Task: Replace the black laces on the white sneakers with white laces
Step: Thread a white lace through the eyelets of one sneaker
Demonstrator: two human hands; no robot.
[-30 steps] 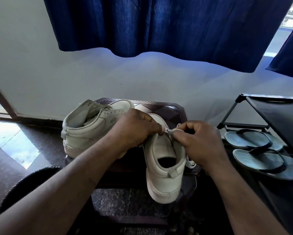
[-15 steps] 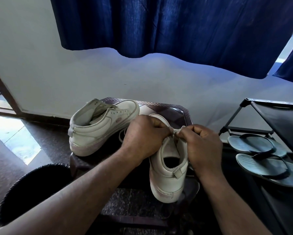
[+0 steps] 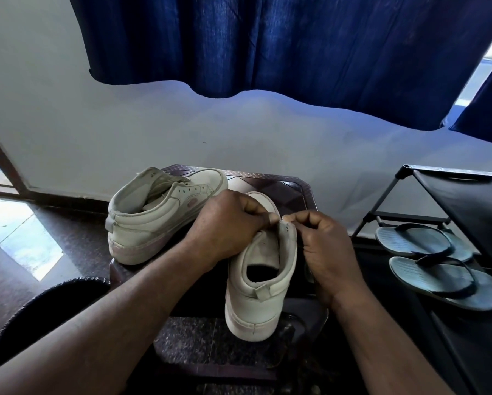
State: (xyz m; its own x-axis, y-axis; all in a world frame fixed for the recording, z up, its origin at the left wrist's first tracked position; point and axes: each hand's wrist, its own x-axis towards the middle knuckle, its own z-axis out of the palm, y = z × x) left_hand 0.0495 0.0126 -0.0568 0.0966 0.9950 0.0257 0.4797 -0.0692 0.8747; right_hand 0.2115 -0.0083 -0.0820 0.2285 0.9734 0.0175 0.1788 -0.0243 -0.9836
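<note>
Two white sneakers rest on a dark stool (image 3: 290, 186). The left sneaker (image 3: 159, 215) lies toe-away, and its eyelets show no lace. The right sneaker (image 3: 256, 283) stands with its heel toward me. My left hand (image 3: 227, 226) reaches over that shoe, its fingertips pinched together at the top eyelets, apparently on the tip of a white lace. My right hand (image 3: 327, 249) pinches the right eyelet flap between thumb and fingers. The hands hide most of the lace. No black lace shows on either shoe.
A black shoe rack (image 3: 461, 201) stands at the right, with a pair of blue flip-flops (image 3: 438, 266) on its lower shelf. A dark round bin (image 3: 48, 306) sits at the lower left. A blue curtain (image 3: 296, 44) hangs over the white wall behind.
The short stretch of white lace seen between my fingertips earlier is now almost hidden as both hands close together at the right sneaker's top eyelets. The view has shifted slightly.
</note>
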